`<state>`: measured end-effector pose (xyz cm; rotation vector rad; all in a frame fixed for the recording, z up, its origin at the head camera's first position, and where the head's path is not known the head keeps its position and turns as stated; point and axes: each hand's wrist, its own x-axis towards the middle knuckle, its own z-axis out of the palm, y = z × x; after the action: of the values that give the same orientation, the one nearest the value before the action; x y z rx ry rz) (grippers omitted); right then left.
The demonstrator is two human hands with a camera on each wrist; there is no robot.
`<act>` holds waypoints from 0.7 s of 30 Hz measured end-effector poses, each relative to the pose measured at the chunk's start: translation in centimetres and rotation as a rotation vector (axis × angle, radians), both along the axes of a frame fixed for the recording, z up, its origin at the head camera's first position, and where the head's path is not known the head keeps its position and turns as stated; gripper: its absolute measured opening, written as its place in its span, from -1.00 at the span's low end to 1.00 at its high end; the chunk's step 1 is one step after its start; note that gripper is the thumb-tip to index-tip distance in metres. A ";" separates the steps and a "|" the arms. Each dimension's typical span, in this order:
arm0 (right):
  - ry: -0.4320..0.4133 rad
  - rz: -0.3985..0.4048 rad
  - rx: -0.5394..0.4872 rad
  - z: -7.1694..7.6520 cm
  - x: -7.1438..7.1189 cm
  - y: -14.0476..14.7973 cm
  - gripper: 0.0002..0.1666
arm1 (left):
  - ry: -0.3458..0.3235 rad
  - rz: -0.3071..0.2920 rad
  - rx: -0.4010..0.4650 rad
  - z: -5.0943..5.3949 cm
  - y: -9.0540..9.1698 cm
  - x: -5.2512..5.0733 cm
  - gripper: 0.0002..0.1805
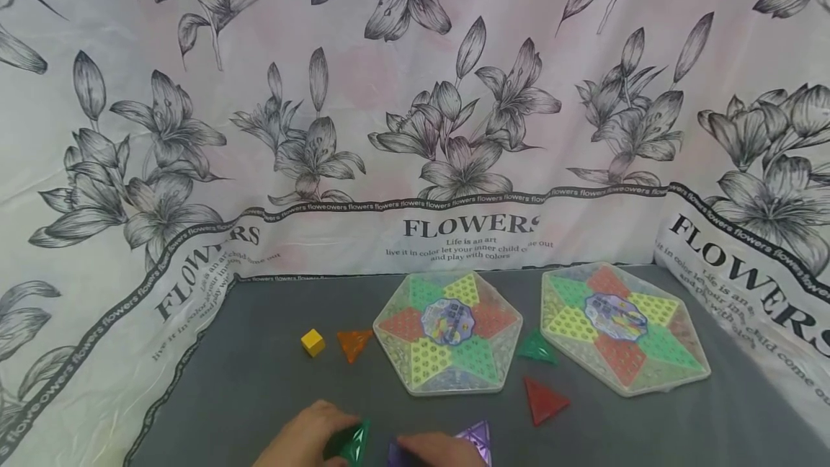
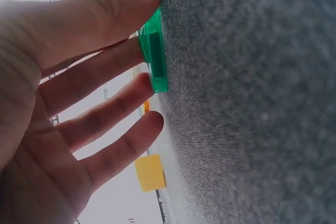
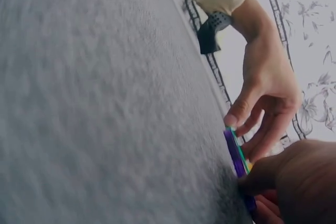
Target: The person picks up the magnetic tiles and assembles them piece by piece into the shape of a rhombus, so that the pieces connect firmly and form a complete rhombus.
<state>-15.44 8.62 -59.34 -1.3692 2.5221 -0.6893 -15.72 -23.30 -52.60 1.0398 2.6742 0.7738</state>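
In the head view my left hand (image 1: 308, 434) is low at the centre. Its thumb and fingertips pinch a translucent green tile (image 1: 354, 444), which lies flat on the grey surface in the left wrist view, where the left hand (image 2: 68, 87) shows its other fingers spread. To the right, my right hand (image 1: 444, 449) grips a translucent purple tile (image 1: 398, 455); more purple (image 1: 478, 438) shows past the hand. In the right wrist view the purple tile (image 3: 234, 153) lies close beside the green one, and my right hand (image 3: 307, 182) hides part of it.
Beyond the hands lie a yellow cube (image 1: 313, 342), an orange triangle (image 1: 354, 344), a green triangle (image 1: 537, 348) and a red triangle (image 1: 545, 401). Two hexagonal game boxes (image 1: 447, 334) (image 1: 625, 328) stand farther back. A flower-printed cloth (image 1: 337, 243) borders the grey table (image 1: 259, 380).
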 end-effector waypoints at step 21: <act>0.512 -0.068 -0.317 2.4 2.5 0.7 -0.40 | 0.050 -0.152 0.007 -5.2 0.2 -1.4 -0.37</act>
<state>-12.94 9.36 -56.98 -1.7622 2.9572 -0.8750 -17.12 -23.15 -57.77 1.2629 2.5963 0.7375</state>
